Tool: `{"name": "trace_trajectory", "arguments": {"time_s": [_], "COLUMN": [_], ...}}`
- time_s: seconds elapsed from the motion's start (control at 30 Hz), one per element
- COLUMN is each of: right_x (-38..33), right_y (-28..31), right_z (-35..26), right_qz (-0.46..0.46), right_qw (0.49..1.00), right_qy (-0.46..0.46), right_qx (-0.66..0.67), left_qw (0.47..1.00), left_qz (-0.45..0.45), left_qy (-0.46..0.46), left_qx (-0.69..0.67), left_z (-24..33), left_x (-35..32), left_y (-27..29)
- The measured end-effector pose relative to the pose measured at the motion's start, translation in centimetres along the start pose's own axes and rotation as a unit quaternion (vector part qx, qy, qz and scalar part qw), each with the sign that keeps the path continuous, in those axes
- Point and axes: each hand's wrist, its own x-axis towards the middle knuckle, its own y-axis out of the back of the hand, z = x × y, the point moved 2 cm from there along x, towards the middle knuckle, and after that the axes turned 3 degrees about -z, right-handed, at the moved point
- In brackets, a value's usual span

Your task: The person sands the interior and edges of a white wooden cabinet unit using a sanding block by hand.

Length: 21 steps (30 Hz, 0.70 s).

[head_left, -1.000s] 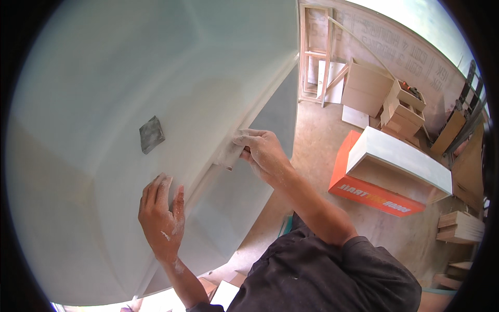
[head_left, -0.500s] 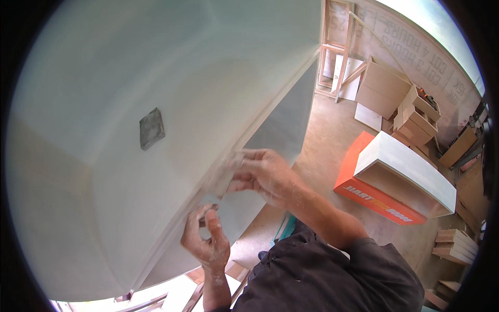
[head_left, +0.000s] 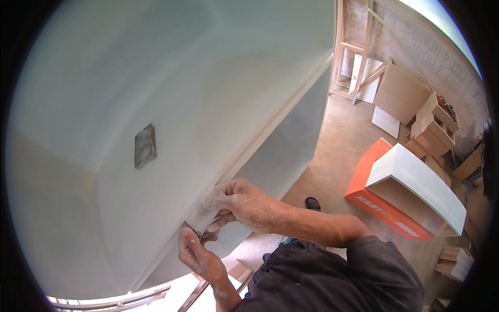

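My right hand (head_left: 241, 204) pinches a pale, dusty folded sheet of sandpaper (head_left: 199, 217) between thumb and fingers, close to the long edge of a big pale panel. Its lower end shows a dark edge. There my left hand (head_left: 201, 255) has its thumb on one side and its fingers on the other; the contact is partly hidden. White dust coats both hands. A dark grey rectangular sanding block (head_left: 145, 146) lies on the smooth grey-green panel (head_left: 171, 104), left of and beyond my hands.
On the floor at the right stands an orange and white box-shaped unit (head_left: 416, 190) with an open side. Wooden boxes (head_left: 434, 125), boards (head_left: 397, 91) and a timber frame (head_left: 358, 57) stand farther back along the wall. A shoe (head_left: 312, 203) shows beside the panel.
My right hand has moved down and left with the sandpaper, closer to my left hand. My left hand has turned and sits slightly lower. The view has shifted a little.
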Motion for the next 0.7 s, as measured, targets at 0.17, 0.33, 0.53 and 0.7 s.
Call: {"name": "trace_trajectory", "arguments": {"time_s": [0.17,0.33,0.53,0.7], "right_x": [-1.4,-4.5,-6.5,-8.4], "right_y": [5.0,11.4,18.8,25.0], "right_z": [-4.7,-12.7,-19.4,-24.7], "right_qz": [0.016,0.075,0.1,0.135], "right_qw": [1.0,0.996,0.993,0.989], "right_qy": [0.014,0.0,0.0,0.055], "right_qx": [0.004,-0.047,-0.062,-0.026], "left_qw": [0.993,0.941,0.904,0.869], "left_qz": [-0.031,0.099,0.144,-0.083], "left_qy": [-0.051,-0.227,-0.234,-0.318], "left_qx": [0.105,0.229,0.329,0.37], "left_z": [1.8,5.9,10.1,11.4], "left_x": [-0.8,0.0,2.7,5.3], "left_y": [-1.1,-2.8,-11.0,-19.2]}}
